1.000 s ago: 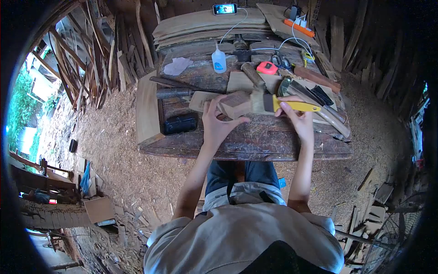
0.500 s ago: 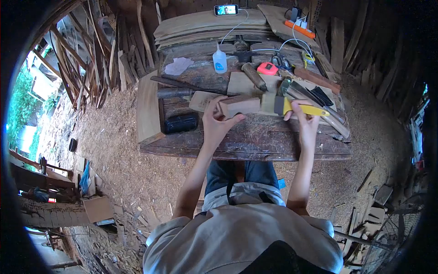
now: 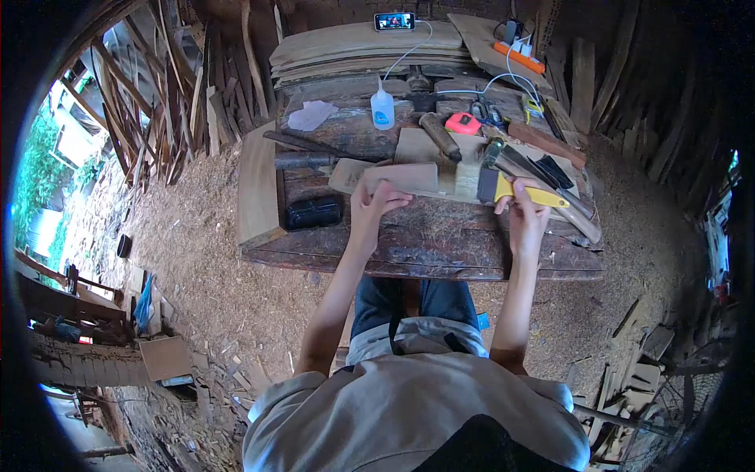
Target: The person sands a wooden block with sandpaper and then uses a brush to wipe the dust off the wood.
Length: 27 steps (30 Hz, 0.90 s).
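Note:
My left hand (image 3: 373, 206) is closed round a small wooden block (image 3: 405, 177), held over the workbench (image 3: 440, 236). In my right hand (image 3: 525, 211) is a paintbrush with a yellow handle (image 3: 543, 196); its pale bristles (image 3: 468, 181) point left toward the block, with a small gap between them. Below and behind the block lies a flat wooden piece (image 3: 346, 175). A black case-like object (image 3: 313, 212) rests left of my left hand. Near the brush are a wooden mallet-like handle (image 3: 440, 135) and long tools (image 3: 578, 216).
A glue bottle (image 3: 382, 108), a red tape measure (image 3: 462, 123) and a piece of paper (image 3: 311, 116) lie farther back. Stacked boards (image 3: 362, 46) carry a phone (image 3: 394, 21); an orange power strip (image 3: 519, 58) trails white cables. Sawdust covers the floor (image 3: 197, 267).
The wooden block has been turned in my left hand, so a broad face now shows. The brush has shifted slightly right and stays in my right hand.

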Motion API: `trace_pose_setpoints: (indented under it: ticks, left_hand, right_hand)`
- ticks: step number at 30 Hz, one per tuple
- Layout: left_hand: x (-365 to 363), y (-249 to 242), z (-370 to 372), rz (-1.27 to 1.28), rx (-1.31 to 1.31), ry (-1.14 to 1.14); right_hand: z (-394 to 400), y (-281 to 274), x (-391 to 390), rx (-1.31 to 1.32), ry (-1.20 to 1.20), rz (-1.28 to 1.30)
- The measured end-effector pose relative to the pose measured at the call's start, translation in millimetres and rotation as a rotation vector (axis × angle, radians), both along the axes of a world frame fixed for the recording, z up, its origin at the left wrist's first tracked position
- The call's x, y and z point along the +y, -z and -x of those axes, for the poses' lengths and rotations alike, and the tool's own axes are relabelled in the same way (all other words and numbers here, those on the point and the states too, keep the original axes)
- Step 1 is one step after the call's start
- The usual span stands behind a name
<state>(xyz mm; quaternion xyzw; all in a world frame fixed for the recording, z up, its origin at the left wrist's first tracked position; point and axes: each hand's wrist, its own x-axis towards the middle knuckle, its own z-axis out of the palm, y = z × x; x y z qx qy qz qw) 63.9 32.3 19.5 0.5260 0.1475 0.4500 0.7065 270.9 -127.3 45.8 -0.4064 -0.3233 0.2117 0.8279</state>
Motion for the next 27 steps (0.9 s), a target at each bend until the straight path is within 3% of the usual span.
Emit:
trace_pose_setpoints:
  ticks: [1, 3, 5, 6, 12, 18, 23, 27]
  left_hand:
    - [0, -1, -1, 0.119, -0.094, 0.102]
    - [0, 2, -9, 0.156, -0.015, 0.085]
    - [-1, 0, -14, 0.484, -0.085, 0.329]
    - [-8, -10, -21, 0.574, -0.086, 0.347]
    - [-2, 1, -42, 0.685, -0.211, 0.5]
    - [-8, -1, -39, 0.789, -0.221, 0.411]
    - [-4, 4, -40, 0.839, -0.28, 0.497]
    - [-3, 7, -37, 0.756, -0.255, 0.554]
  right_hand:
    - [0, -2, -1, 0.0, 0.003, -0.001]
    - [4, -10, -2, 0.088, -0.068, -0.152]
    - [16, -18, 8, 0.105, -0.107, -0.178]
    - [23, -22, 13, 0.11, -0.112, -0.172]
    - [35, -27, 29, 0.076, -0.145, -0.083]
    - [15, -16, 0, 0.014, 0.138, 0.092]
    - [34, -50, 9, -0.022, 0.06, -0.002]
    - [43, -44, 33, -0.09, 0.107, 0.09]
